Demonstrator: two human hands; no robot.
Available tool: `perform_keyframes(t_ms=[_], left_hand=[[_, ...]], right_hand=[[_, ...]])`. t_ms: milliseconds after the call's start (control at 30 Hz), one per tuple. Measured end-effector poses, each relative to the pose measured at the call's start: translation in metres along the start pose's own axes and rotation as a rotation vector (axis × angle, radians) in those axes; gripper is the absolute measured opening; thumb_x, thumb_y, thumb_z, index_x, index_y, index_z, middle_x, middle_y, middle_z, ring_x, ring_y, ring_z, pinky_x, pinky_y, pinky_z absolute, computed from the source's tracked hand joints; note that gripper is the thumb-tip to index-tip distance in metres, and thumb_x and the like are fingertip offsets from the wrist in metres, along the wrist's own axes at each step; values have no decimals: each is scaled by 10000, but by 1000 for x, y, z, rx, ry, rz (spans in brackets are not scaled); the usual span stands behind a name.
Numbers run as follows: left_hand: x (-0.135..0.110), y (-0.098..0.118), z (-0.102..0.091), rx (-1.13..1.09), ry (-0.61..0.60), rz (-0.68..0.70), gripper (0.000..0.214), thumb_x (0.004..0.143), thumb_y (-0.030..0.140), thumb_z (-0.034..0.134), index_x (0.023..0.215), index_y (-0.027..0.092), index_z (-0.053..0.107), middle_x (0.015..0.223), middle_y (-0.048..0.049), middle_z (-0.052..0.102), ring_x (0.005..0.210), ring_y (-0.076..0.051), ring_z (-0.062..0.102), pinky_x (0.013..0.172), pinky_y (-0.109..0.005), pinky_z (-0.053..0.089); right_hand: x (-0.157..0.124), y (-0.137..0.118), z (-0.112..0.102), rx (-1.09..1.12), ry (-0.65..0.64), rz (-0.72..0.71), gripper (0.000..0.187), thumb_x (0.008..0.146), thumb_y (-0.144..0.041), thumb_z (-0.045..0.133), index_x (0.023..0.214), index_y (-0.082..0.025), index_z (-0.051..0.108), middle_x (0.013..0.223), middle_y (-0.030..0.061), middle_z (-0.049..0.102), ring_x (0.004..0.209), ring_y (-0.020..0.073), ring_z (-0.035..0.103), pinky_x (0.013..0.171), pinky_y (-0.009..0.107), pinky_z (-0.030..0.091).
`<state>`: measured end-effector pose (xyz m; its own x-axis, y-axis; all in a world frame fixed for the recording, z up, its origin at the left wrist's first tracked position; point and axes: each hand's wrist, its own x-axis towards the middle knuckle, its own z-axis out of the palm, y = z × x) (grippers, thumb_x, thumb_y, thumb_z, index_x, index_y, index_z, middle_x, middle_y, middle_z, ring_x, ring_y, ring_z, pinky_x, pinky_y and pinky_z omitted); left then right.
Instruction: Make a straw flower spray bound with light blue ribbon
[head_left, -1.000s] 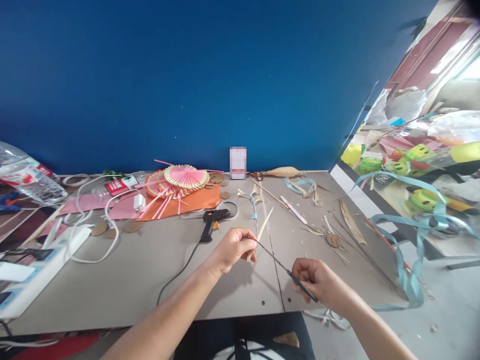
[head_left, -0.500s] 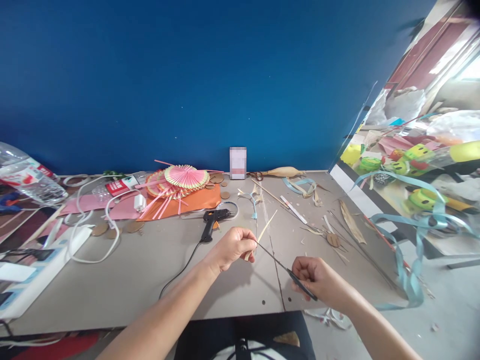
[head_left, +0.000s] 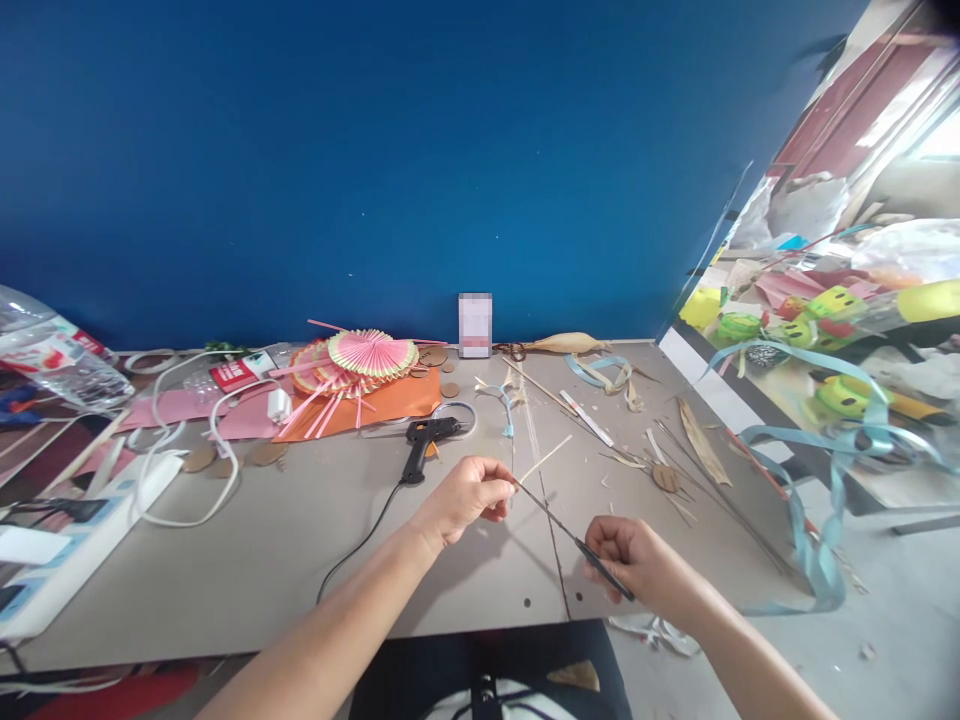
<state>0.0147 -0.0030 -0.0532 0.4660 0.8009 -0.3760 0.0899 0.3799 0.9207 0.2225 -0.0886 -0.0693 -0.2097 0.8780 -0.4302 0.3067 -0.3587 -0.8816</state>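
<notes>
My left hand [head_left: 480,490] is closed in a pinch around a narrow pale strip [head_left: 551,455], which looks like dried husk. One end of the strip sticks out up and to the right of my fingertips. In my right hand [head_left: 626,555] are slim scissors [head_left: 559,522], seen nearly edge-on, with a black handle and thin grey blades. Their tip reaches my left thumb and touches or nearly touches the strip. Whether the blades are apart cannot be made out. Beyond my left hand lies a small branched piece wrapped in light blue [head_left: 508,410].
A black glue gun [head_left: 421,450] with its cord lies left of centre. Behind it are pink paper fans [head_left: 373,362] on orange paper [head_left: 405,405]. A white power strip [head_left: 97,540] and cables occupy the left. Husks [head_left: 701,440], thin stems and blue ribbon [head_left: 829,560] lie at the right.
The pale strip has tilted to the right and lower, and its lower end no longer shows beneath my left fingers. Both hands have stayed almost in place.
</notes>
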Motion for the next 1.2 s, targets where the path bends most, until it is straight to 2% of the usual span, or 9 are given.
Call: perform_keyframes(t_ms=[400, 567, 667, 867, 1033, 1200], left_hand=[[7, -3, 4, 21, -1, -6, 62, 586, 201, 543, 586, 144, 520, 449, 50, 435, 413, -62, 413, 439, -200, 381], [8, -5, 2, -149, -41, -67, 100, 561, 161, 583, 638, 155, 520, 504, 49, 446, 464, -66, 416, 429, -194, 415], [9, -11, 4, -288, 6, -90, 128, 562, 168, 609, 651, 162, 518, 503, 57, 431, 464, -60, 414, 422, -183, 423], [7, -23, 17, -521, 149, -93, 150, 575, 212, 646, 643, 157, 524, 587, 26, 499, 576, -83, 526, 447, -166, 441], [6, -28, 26, -583, 191, -55, 164, 595, 248, 659, 663, 140, 556, 700, -20, 571, 680, -112, 578, 448, -151, 437], [7, -30, 26, -615, 225, -71, 174, 578, 234, 678, 673, 132, 574, 717, -26, 588, 686, -116, 592, 451, -148, 437]], right_hand=[[-1, 7, 2, 84, -9, -8, 248, 636, -303, 616, 594, -160, 418, 401, -82, 441, 354, 32, 351, 382, 163, 219], [2, 11, 3, 122, 3, -15, 282, 626, -339, 621, 598, -159, 407, 453, -65, 472, 364, 28, 359, 379, 163, 218], [5, 14, 5, 131, 24, -24, 306, 611, -363, 629, 603, -161, 399, 485, -53, 491, 367, 28, 356, 378, 168, 222], [6, 16, 9, 93, 77, -52, 312, 647, -387, 604, 600, -166, 390, 445, -65, 440, 380, 37, 341, 398, 177, 222], [6, 15, 14, 47, 129, -47, 306, 644, -354, 619, 581, -173, 380, 399, -89, 366, 376, 44, 327, 397, 181, 205], [7, 22, 15, 35, 150, -39, 305, 632, -364, 625, 582, -175, 390, 403, -92, 358, 375, 51, 339, 398, 183, 226]])
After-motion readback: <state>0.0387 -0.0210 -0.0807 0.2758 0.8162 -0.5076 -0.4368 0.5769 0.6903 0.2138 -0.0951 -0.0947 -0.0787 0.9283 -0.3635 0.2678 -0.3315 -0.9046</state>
